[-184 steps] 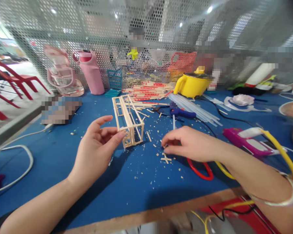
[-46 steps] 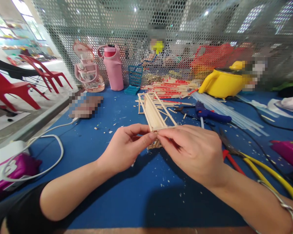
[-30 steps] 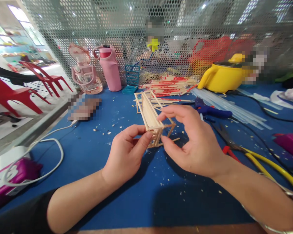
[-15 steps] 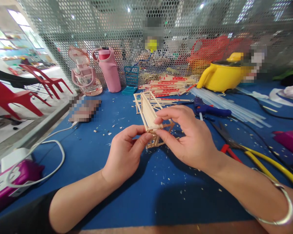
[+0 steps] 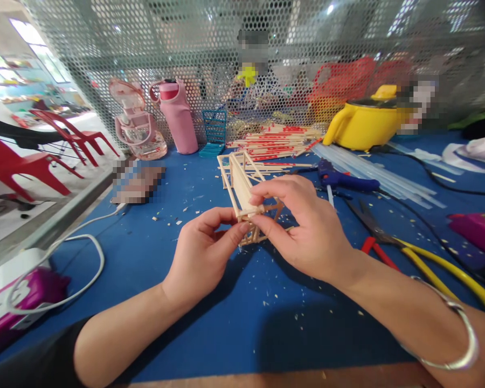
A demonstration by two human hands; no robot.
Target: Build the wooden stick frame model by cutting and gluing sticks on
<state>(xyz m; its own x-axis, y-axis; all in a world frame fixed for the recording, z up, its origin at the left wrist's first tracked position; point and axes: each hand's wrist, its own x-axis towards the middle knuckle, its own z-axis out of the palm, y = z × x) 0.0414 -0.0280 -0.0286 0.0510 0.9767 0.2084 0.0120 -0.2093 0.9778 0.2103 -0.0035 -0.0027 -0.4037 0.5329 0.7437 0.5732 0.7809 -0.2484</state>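
A small wooden stick frame (image 5: pixel 242 186), built from thin pale sticks with a row of them laid side by side down its middle, stands over the blue table top. My left hand (image 5: pixel 206 248) pinches its near left corner between thumb and fingers. On the near end, my right hand (image 5: pixel 303 226) is closed, with thumb and forefinger gripping the end of the stick row. The right hand hides part of the frame's right side. Behind the frame lies a pile of wooden sticks with red printed wrappers (image 5: pixel 275 143).
A blue glue gun (image 5: pixel 345 179), clear glue sticks (image 5: pixel 383 175) and pliers (image 5: pixel 382 231) lie right. A yellow pot (image 5: pixel 361 126), pink bottle (image 5: pixel 180 118), clear bottle (image 5: pixel 139 134) and teal rack (image 5: pixel 214 134) line the mesh. A white cable (image 5: pixel 101 253) runs left; wood scraps dot the blue table (image 5: pixel 226 334).
The whole view has shifted slightly, so everything sits a little further left. Both hands keep the same hold on the stick frame.
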